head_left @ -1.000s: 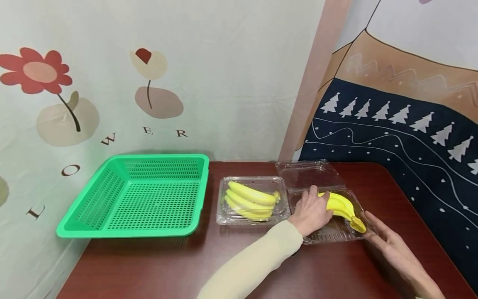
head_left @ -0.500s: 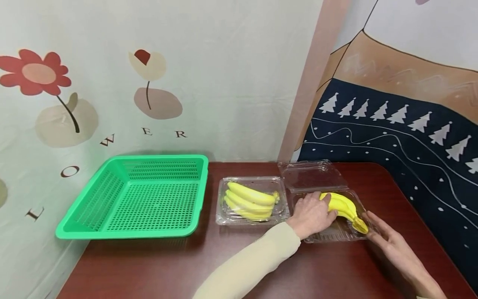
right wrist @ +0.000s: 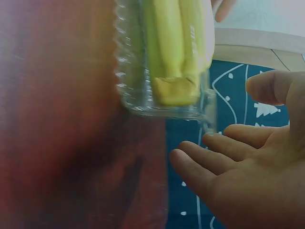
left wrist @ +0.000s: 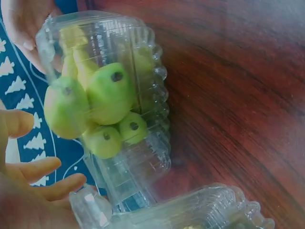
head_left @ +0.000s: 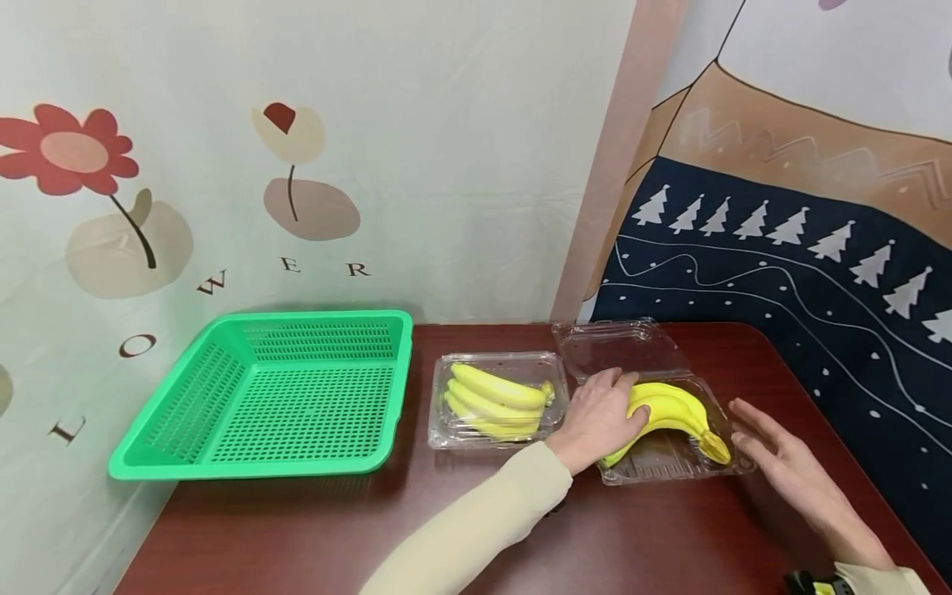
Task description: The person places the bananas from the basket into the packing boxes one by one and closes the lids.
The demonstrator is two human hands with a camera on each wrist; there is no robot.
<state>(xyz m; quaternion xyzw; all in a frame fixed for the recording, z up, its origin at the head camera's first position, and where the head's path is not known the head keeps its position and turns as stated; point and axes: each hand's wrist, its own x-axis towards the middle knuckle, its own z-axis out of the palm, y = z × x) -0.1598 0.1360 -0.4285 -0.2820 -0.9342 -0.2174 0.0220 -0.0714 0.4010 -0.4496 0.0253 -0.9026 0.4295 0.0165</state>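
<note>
A bunch of yellow bananas (head_left: pixel 673 406) lies in the base of a clear plastic clamshell box (head_left: pixel 654 471) on the right of the table. The box's lid (head_left: pixel 621 347) is laid back behind it. My left hand (head_left: pixel 604 417) is over the box's left side, overlapping the banana tips in the head view; in the left wrist view its fingers (left wrist: pixel 45 169) are spread and hold nothing. Off the box's right end, near the banana stem, my right hand (head_left: pixel 784 467) has its fingers (right wrist: pixel 200 160) extended and nothing in them. Green-tinged banana tips (left wrist: pixel 110 93) face the left wrist camera.
A second clear box (head_left: pixel 439 434), closed over more bananas (head_left: pixel 497 401), stands just left of the open one. Farther left is a green perforated basket (head_left: pixel 397 397). The brown table (head_left: pixel 312 529) meets a printed curtain (head_left: pixel 476 165) behind.
My left hand has drawn back to the left off the bananas, uncovering more of them. My right hand has come away from the box's right end. The head view has shifted slightly.
</note>
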